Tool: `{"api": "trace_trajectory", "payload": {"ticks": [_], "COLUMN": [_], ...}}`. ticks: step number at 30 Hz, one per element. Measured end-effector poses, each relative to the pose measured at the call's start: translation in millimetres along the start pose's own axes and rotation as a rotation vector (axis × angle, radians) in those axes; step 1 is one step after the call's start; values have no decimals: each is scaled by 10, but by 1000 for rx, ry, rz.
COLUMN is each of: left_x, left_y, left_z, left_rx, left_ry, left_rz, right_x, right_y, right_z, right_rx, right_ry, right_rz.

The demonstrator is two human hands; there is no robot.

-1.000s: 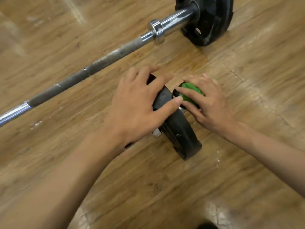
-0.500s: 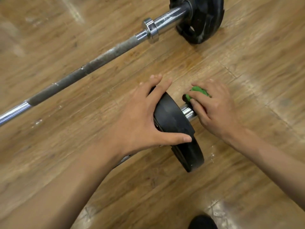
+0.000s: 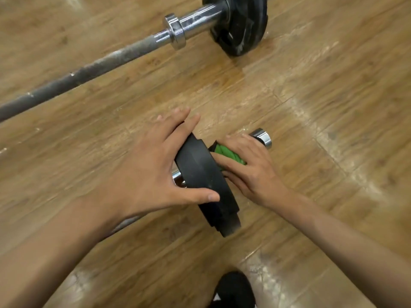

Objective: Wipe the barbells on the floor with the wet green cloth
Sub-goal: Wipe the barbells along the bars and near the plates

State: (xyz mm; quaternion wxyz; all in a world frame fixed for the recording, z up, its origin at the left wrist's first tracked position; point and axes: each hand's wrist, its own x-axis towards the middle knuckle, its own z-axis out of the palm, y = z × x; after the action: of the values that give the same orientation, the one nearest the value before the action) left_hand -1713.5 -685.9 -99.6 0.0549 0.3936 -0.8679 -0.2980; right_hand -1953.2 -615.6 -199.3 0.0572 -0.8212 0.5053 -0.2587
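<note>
Barbells: 2 of them, the far barbell [image 3: 111,56] and the near barbell [image 3: 178,177], lie apart on the wood floor [image 3: 333,85].
Far barbell: its grey shaft runs from the left edge up to the right, with a chrome collar [image 3: 175,31] just before a black plate [image 3: 242,25] standing on the floor at the top.
Near barbell: it lies right under my hands, and most of its shaft is hidden beneath my left forearm.
Near plate [image 3: 206,174]: black, standing on its edge between my 2 hands.
Left hand [image 3: 151,174]: open and flat against the plate's inner face, with the fingers straight and spread past the rim and the thumb stretched across the rim. It grips nothing.
Right hand [image 3: 251,167]: on the outer side of the plate, with the fingers curled over the cloth and pressing it round the sleeve.
Shoe [image 3: 233,290]: black, at the bottom edge.
Green cloth [image 3: 229,154]: bunched on the sleeve just beside the plate, mostly covered by my right fingers.
Sleeve end [image 3: 262,137]: a bare chrome tip poking out past my right fingertips.
</note>
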Motion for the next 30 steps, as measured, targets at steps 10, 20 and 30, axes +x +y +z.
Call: {"api": "trace_trajectory", "payload": {"ticks": [10, 20, 30], "left_x": [35, 46, 326], "left_y": [92, 244, 118], "left_z": [25, 7, -99], "left_rx": [4, 130, 190], "left_ry": [-61, -11, 41], "left_rz": [-11, 29, -71], "right_x": [-135, -61, 91], "right_y": [-150, -181, -30], "right_z": [-52, 149, 231], "right_rx": [-25, -40, -43], "right_ry": [19, 160, 221], "right_rz": [109, 247, 291]}}
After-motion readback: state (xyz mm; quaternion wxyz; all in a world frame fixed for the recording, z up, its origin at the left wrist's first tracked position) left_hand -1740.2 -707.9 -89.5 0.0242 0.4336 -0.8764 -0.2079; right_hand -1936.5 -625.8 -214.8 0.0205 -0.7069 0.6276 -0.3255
